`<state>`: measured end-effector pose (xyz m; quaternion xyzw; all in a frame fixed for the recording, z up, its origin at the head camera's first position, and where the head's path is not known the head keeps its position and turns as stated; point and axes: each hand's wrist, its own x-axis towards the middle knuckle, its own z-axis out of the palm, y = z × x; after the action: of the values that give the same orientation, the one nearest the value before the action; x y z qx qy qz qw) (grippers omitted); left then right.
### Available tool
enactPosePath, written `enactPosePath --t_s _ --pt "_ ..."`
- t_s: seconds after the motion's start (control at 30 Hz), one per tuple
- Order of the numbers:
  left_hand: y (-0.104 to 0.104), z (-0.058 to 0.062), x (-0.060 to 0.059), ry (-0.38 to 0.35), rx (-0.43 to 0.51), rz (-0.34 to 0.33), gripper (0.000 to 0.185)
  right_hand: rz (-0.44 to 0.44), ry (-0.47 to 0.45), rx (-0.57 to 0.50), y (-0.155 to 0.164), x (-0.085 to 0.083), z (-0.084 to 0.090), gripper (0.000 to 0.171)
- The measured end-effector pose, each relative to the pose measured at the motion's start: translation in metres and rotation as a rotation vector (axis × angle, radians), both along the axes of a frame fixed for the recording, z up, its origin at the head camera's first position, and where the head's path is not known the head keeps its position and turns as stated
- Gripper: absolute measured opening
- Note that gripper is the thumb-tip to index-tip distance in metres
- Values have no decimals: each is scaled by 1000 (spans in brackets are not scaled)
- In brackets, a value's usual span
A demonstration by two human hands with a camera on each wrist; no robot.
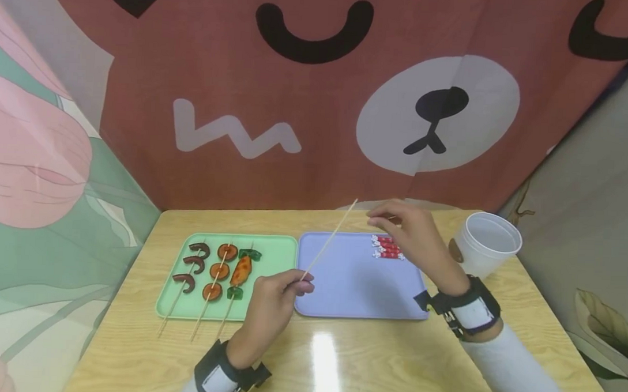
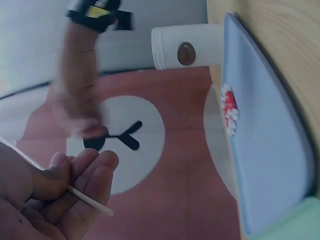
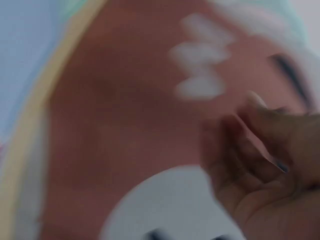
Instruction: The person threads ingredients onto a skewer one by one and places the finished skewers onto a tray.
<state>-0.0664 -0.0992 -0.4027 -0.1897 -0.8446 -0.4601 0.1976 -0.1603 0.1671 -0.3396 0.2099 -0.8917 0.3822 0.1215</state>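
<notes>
left hand (image 1: 274, 301): bare, black wrist strap with a white patch
right hand (image 1: 413, 237): same strap plus yellow bit, white sleeve

Worktop (image 1: 370, 359) of pale wood-grain laminate, glossy, with a bright streak of reflected light in front of the blue tray (image 1: 352, 289). Blue tray of smooth matt plastic; green tray (image 1: 275, 258) just left of it the same smooth plastic, faintly sheened. Bare skewer (image 1: 330, 238) over the blue tray's left edge of thin, pale, dry wood or bamboo. White cup (image 1: 486, 242) right of the blue tray of smooth, slightly translucent plastic. Small red-and-white wrapped pieces (image 1: 387, 248) at the blue tray's far corner shiny, like foil or film. Backdrop (image 1: 317, 92) behind the trays of printed matt cloth, softly creased.
</notes>
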Motion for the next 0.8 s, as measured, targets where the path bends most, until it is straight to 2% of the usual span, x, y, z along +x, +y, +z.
enactPosePath --t_s 0.07,0.13,0.2,0.27,0.4,0.5,0.6,0.7,0.8 --pt "-8 -4 2 1 0 27 5 -24 -64 179 11 -19 -24 16" --pt "-14 -7 4 -2 -7 49 5 -6 -117 323 22 -34 -51 13" --pt "-18 -9 6 -25 -7 65 5 29 -130 432 33 -44 -78 14" --pt "-21 -9 8 -57 0 79 6 71 -105 491 43 -48 -102 14" --pt "-23 -9 10 -113 30 87 9 124 -48 497 55 -52 -136 16" --pt "-24 -10 10 -127 42 82 8 134 -27 487 58 -52 -150 16" --pt "-23 -12 10 -119 50 76 10 113 -45 501 57 -52 -156 17" --pt "-23 -12 10 -117 55 73 12 63 -52 577 54 -52 -157 16" --pt "-23 -11 10 -130 57 77 12 25 -13 652 50 -52 -157 14"
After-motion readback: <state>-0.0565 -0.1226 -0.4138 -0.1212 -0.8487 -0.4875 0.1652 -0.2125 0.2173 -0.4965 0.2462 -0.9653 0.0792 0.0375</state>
